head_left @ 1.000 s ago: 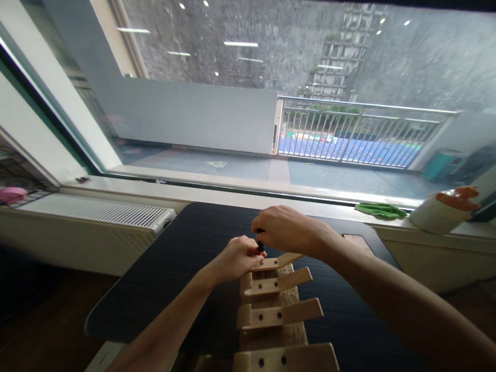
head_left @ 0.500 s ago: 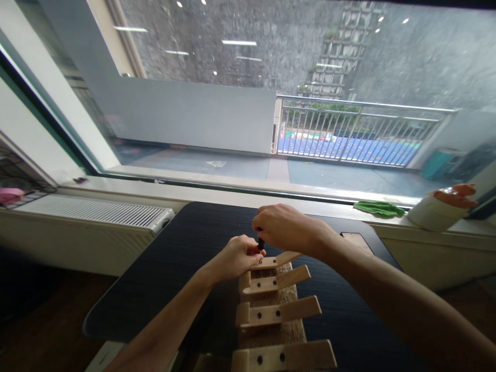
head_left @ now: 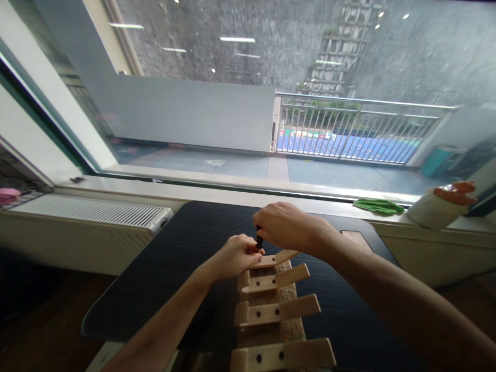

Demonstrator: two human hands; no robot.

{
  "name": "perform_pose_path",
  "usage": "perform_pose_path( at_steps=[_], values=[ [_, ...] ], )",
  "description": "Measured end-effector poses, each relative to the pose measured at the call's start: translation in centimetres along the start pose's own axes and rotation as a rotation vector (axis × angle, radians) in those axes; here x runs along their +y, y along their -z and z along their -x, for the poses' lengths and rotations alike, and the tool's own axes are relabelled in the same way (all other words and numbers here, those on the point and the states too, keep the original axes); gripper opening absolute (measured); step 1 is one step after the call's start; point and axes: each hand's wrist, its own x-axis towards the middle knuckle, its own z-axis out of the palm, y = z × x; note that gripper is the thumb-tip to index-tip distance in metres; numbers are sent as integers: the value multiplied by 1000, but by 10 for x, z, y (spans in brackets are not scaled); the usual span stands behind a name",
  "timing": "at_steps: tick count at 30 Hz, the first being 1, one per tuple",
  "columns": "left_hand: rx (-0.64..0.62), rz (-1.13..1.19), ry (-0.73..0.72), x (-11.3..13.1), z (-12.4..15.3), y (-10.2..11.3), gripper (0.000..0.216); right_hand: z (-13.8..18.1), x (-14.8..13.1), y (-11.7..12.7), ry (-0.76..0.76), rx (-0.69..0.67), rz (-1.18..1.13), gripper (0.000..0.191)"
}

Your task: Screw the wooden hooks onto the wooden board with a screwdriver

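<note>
My right hand is closed around the black handle of a screwdriver, which points down at a screw hole in the farthest wooden hook. My left hand pinches beside the screwdriver's lower end, at the left part of that same hook; whether its fingers grip the shaft or a screw is hidden. Below both hands lies a wooden board with a bark-like surface. Several pale angled wooden hooks sit across it in a row, each with two dark screws or holes.
The board rests on a black table. A phone lies at the table's right, partly behind my right forearm. On the windowsill are a green cloth and a white container. A white radiator stands at the left.
The screwdriver handle and my right hand have shifted very slightly, with the handle a little more upright. My left hand stays in place, and the view has moved a touch.
</note>
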Motion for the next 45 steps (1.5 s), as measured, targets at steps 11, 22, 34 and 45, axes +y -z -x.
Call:
perform_pose_path(
  at_steps=[11, 22, 34, 45],
  values=[
    [-8, 25, 29, 6, 2, 0, 21, 6, 2, 1, 17, -7, -38, 18],
    [-4, 0, 27, 11, 2, 2, 21, 1, -4, 1, -29, 16, 13, 16],
    [-19, -27, 17, 14, 4, 5, 21, 7, -2, 6, 25, -8, -44, 18],
    [-5, -19, 18, 18, 5, 6, 19, 5, -5, 4, -38, -11, -8, 14]
  ],
)
